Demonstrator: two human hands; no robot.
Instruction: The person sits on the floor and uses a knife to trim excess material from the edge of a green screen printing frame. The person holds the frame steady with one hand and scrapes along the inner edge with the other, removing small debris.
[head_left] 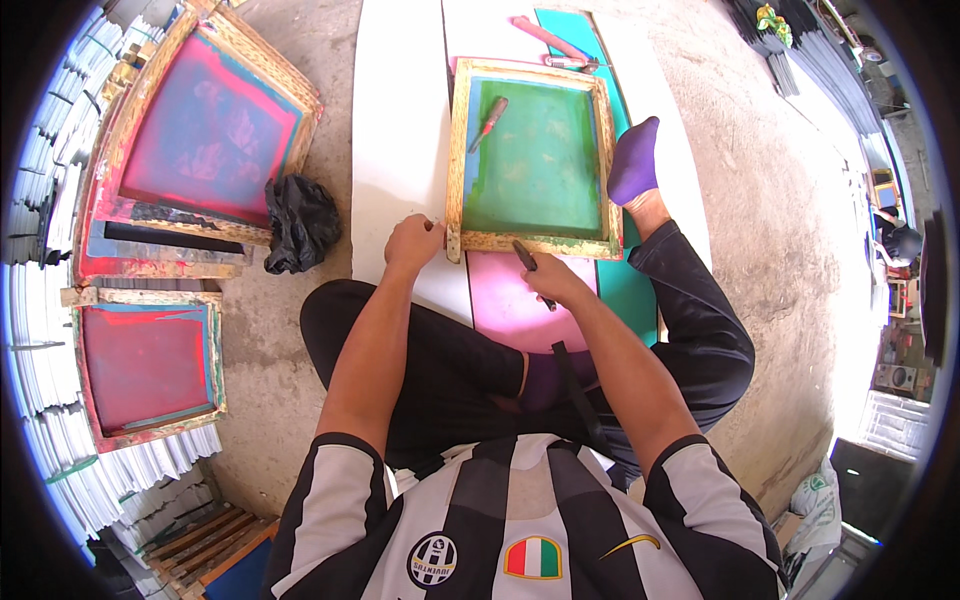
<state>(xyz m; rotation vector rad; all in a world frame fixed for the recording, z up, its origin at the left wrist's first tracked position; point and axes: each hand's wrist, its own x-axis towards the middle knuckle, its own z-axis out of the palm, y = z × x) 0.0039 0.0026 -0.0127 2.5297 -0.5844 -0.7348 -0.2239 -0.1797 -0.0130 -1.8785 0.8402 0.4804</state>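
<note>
In front of me lies a wooden screen-printing frame (456,150) with green mesh. A screwdriver (489,124) with a reddish handle rests on its left part. My right hand (556,278) is closed around a dark, slim hand tool (526,257), whose exact kind I cannot make out. The tool's upper end is at the frame's near edge. Just left of the frame's near-left corner, my left hand (413,242) is over the white board, its fingers curled together. A few tiny pale bits show by its fingertips, and whatever it pinches is too small to name.
White (400,110), pink (520,290) and green (642,300) boards lie under the frame. Beyond it are a pink strip-like piece (548,38) and a metal tool (567,62). More screen frames (215,380) and a black plastic bag (300,225) stand left. My foot (635,165) is right.
</note>
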